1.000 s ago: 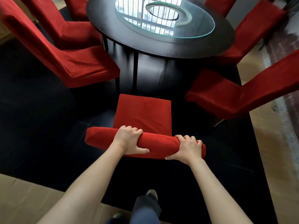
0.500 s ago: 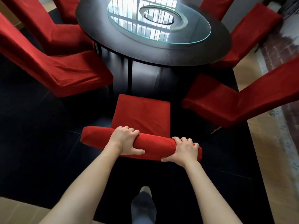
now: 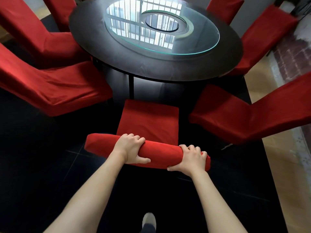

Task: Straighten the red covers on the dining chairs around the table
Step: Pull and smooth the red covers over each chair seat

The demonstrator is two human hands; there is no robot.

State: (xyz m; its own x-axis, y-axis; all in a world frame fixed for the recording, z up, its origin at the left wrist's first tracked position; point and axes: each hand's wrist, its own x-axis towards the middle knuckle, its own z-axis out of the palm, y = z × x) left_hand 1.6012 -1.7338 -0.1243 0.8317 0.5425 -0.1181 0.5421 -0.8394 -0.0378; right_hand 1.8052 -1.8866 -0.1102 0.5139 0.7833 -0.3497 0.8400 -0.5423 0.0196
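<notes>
Chair [image 3: 148, 118], centre, near edge of the surface [image 3: 218, 64]: both hands are gripping the top of its covered backrest [image 3: 161, 153], left hand [image 3: 130, 148] toward the middle, right hand [image 3: 191, 158] close to the right end, fingers curled over the top and thumbs underneath. Compared with a second ago, the chair is sitting closer to the surface, its seat front nearing the rim, and the view is advancing with it; the hands are keeping the same hold throughout. Judgement: this chair is being pushed in rather than smoothed, so its cover, lying flat on the seat, is probably done. Left chair [image 3: 55, 91], at the left edge: cover is showing creases across the seat, a likely next candidate. Right chair [image 3: 235, 118], at the right edge: cover is looking smoother. Further chairs are ringing the far edge. One foot [image 3: 149, 219] is stepping forward on the dark floor.
</notes>
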